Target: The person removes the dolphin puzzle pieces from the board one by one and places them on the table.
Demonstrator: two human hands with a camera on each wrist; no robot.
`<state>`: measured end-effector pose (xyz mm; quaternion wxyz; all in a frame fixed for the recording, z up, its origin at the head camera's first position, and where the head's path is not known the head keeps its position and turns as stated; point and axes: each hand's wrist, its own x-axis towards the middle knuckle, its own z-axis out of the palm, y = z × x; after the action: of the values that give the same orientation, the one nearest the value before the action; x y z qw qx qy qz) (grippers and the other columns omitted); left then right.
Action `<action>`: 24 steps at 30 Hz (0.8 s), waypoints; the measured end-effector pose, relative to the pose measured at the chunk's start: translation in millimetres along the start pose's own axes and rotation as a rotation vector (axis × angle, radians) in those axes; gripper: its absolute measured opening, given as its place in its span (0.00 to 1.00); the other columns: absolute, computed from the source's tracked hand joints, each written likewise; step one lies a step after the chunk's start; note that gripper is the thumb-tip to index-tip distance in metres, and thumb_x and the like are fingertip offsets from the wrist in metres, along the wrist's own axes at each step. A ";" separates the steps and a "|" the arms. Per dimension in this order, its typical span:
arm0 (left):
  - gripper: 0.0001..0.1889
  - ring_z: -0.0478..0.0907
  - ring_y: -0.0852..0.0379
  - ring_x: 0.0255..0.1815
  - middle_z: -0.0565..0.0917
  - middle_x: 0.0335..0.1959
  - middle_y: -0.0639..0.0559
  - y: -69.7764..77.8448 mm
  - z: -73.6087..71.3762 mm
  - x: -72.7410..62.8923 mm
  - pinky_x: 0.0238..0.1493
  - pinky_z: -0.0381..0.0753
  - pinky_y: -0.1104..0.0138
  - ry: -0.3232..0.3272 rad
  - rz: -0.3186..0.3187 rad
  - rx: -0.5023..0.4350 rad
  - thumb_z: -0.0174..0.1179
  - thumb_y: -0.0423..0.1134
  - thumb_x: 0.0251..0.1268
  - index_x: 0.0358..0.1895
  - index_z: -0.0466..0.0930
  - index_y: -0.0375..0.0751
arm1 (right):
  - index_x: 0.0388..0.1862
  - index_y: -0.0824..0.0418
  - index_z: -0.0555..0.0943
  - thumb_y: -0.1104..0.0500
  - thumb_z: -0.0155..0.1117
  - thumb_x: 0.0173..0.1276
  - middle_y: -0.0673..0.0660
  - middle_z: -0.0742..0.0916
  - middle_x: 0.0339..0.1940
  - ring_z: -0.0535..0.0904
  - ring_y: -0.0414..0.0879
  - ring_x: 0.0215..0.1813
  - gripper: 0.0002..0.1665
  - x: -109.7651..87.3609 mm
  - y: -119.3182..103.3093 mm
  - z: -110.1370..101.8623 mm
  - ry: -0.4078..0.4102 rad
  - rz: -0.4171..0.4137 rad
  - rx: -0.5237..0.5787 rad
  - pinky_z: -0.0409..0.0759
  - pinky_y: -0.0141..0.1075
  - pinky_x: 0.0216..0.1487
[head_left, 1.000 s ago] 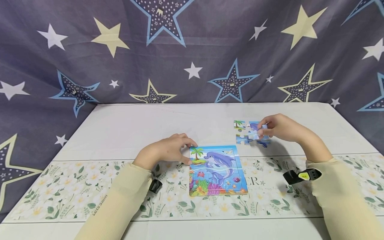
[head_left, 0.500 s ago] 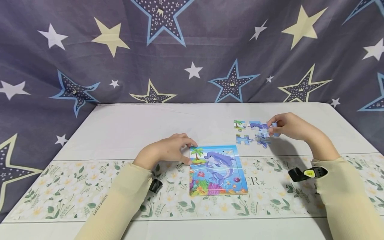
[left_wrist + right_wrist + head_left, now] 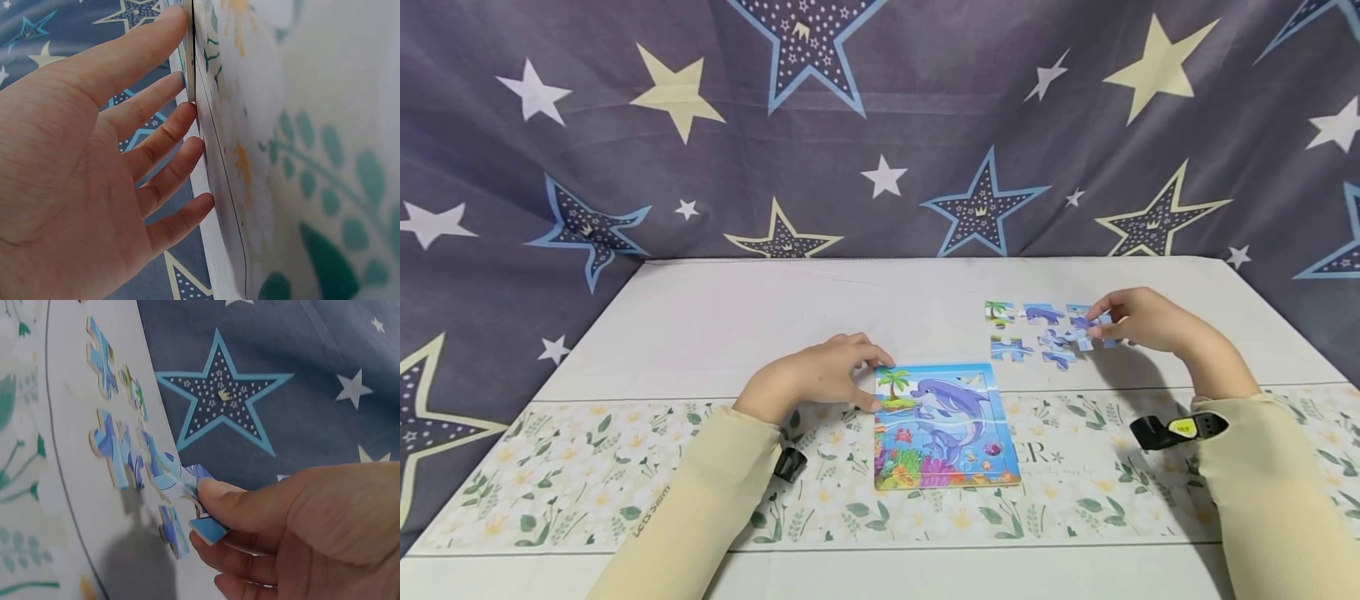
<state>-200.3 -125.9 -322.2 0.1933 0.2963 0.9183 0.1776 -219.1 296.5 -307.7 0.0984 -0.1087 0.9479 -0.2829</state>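
A square dolphin jigsaw puzzle (image 3: 947,425) lies flat on the cloth, its picture face up. At its upper left edge rests my left hand (image 3: 816,375), fingers loosely extended; in the left wrist view, the thumb and fingertips touch the puzzle's thin edge (image 3: 191,56). Farther back on the right, my right hand (image 3: 1150,323) pinches a blue-and-white jigsaw piece (image 3: 209,530) between thumb and fingers, held over loose pieces. Among these are a palm tree piece (image 3: 998,312), a purple dolphin piece (image 3: 1042,314) and a blue piece (image 3: 1011,348).
A white cloth (image 3: 775,317) with a floral band (image 3: 625,475) covers the table. Behind it hangs a dark curtain (image 3: 850,217) printed with stars. Black straps with small cameras sit at both wrists, the right one (image 3: 1180,429) marked yellow.
My right hand has moved to the right with the pinched jigsaw piece, uncovering more of the loose pieces. The left hand and the puzzle have stayed in place.
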 end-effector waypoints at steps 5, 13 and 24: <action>0.30 0.68 0.51 0.60 0.74 0.57 0.53 -0.6 0.0 0.1 0.62 0.69 0.52 0.003 0.003 0.002 0.70 0.48 0.61 0.67 0.75 0.51 | 0.53 0.76 0.77 0.58 0.67 0.70 0.54 0.83 0.25 0.78 0.50 0.30 0.23 0.5 9.1 -0.5 -0.010 0.038 0.020 0.77 0.41 0.33; 0.29 0.68 0.52 0.59 0.74 0.56 0.53 -0.4 -0.5 -0.1 0.62 0.69 0.52 0.007 0.004 -0.001 0.70 0.48 0.61 0.66 0.75 0.51 | 0.51 0.75 0.78 0.57 0.67 0.69 0.52 0.85 0.27 0.80 0.48 0.31 0.22 -0.5 18.2 -1.7 -0.032 0.043 0.019 0.76 0.40 0.34; 0.29 0.67 0.52 0.59 0.73 0.56 0.54 0.4 -0.3 -0.8 0.60 0.70 0.52 -0.003 -0.001 -0.003 0.70 0.48 0.61 0.67 0.75 0.52 | 0.50 0.76 0.79 0.60 0.66 0.69 0.53 0.84 0.29 0.78 0.46 0.29 0.20 2.9 25.0 4.2 -0.046 0.071 -0.015 0.74 0.40 0.33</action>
<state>-199.6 -126.2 -321.6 0.1954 0.2957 0.9179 0.1783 -224.6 313.9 -325.5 0.1293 -0.0820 0.9507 -0.2695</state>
